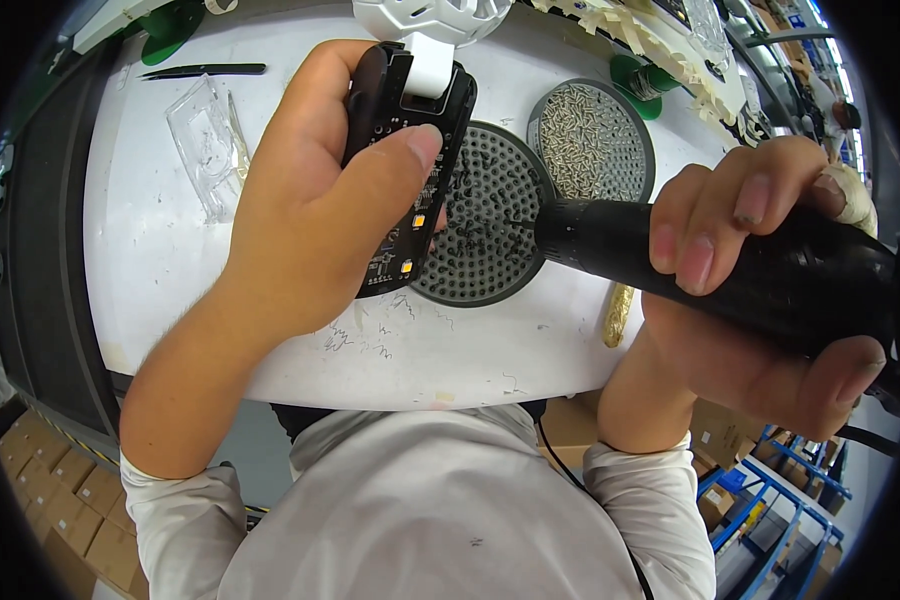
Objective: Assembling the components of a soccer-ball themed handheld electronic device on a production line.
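Note:
My left hand (310,200) is closed around a black device (410,235) with its circuit board exposed, the thumb pressed on the board. A white strap-like piece (429,66) joins the device's upper end. In my right hand (740,250) is a black electric screwdriver (620,240), held sideways with its tip pointing left. That tip hovers over, or just above, a round dimpled tray (490,285) with small black screws in it; contact cannot be made out. Behind it, a second round tray (642,150) holds silver screws (580,130). A finger of my right hand wears a pale wrap (854,195).
A white plastic shell (440,15) lies at the far edge. On the left are a clear plastic holder (205,150) and black tweezers (205,71). A gold-coloured stick (618,318) lies near the right forearm. Green spools (638,85) stand at the back. A dark mat (45,230) borders the table.

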{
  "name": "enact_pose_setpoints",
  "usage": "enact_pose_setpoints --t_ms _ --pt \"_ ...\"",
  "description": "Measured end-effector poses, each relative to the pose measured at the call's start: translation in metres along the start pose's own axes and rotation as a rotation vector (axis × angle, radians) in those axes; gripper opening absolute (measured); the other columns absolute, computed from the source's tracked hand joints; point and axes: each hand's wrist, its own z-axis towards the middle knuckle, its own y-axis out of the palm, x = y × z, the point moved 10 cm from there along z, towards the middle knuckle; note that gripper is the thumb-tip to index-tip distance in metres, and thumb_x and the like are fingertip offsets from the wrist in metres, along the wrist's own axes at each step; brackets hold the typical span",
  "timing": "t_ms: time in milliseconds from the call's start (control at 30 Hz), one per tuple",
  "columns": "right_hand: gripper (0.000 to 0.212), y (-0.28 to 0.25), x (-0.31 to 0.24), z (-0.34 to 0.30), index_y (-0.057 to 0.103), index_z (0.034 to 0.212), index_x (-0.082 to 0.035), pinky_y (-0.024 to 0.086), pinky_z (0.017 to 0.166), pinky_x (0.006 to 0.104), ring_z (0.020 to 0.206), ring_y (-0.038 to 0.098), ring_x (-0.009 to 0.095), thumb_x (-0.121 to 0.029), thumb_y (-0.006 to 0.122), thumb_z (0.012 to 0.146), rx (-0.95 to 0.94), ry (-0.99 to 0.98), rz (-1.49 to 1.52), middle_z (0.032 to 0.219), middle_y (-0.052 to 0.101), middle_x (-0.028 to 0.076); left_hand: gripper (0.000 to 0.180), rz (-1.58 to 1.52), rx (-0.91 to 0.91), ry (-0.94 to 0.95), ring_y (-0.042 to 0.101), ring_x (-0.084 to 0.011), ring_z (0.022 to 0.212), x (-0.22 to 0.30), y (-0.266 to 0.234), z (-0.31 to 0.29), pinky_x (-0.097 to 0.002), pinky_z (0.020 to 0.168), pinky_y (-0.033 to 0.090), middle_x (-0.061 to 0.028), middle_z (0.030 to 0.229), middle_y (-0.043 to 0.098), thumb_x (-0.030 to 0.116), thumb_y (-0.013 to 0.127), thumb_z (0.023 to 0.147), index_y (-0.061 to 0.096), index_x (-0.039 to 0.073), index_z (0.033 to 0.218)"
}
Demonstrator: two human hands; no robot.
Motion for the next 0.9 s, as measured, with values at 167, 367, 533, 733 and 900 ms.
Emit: enact_pose_setpoints --t_ms 167,367,533,733,900 --pt "0.059 0.005 -0.001 0.0 0.047 0.108 0.002 0.047 0.059 0.0266 0.067 0.057 0.014 -0.033 0.078 0.072 0.028 -0.025 0.024 0.096 0.049 0.009 0.045 0.007 0.005 0.019 0.062 -0.0154 0.069 0.001 0.0 -0.001 -0.0295 0.059 0.055 -0.0132 0.095 0.06 0.02 0.055 0.088 0.038 0.001 0.126" --pt "0.058 -0.004 -0.028 -0.016 0.046 0.107 0.001 0.047 0.058 0.026 0.065 0.057 0.014 -0.031 0.079 0.071 0.011 -0.04 0.079 0.095 0.049 0.009 0.043 -0.005 0.011 0.023 0.062 -0.0152 0.07 -0.001 0.001 -0.002 -0.0301 0.059 0.056 -0.0133 0.096 0.06 0.018 0.053 0.09 0.037 0.001 0.125" --pt "0.05 0.007 -0.032 -0.019 0.044 0.095 -0.002 0.05 0.057 0.0241 0.059 0.058 0.012 -0.024 0.079 0.069 0.05 -0.124 0.106 0.088 0.05 0.007 0.038 -0.059 -0.003 0.056 0.062 -0.0154 0.069 -0.001 0.005 -0.001 -0.031 0.059 0.056 -0.0138 0.096 0.06 0.017 0.052 0.091 0.037 0.0 0.122" --pt "0.048 0.01 -0.026 -0.016 0.044 0.095 -0.004 0.053 0.055 0.0232 0.058 0.059 0.012 -0.023 0.08 0.069 -0.063 0.025 0.056 0.085 0.051 0.006 0.034 -0.107 0.04 0.071 0.063 -0.0158 0.069 -0.001 0.0 -0.001 -0.0314 0.058 0.056 -0.0141 0.096 0.06 0.016 0.052 0.092 0.039 0.0 0.119" --pt "0.047 0.023 -0.027 -0.018 0.044 0.094 -0.004 0.053 0.052 0.0222 0.058 0.06 0.012 -0.02 0.081 0.07 -0.065 -0.103 0.099 0.085 0.051 0.006 0.034 -0.114 0.04 0.052 0.063 -0.0158 0.069 -0.004 0.0 -0.001 -0.0315 0.058 0.056 -0.0139 0.095 0.061 0.017 0.051 0.092 0.039 0.0 0.119"
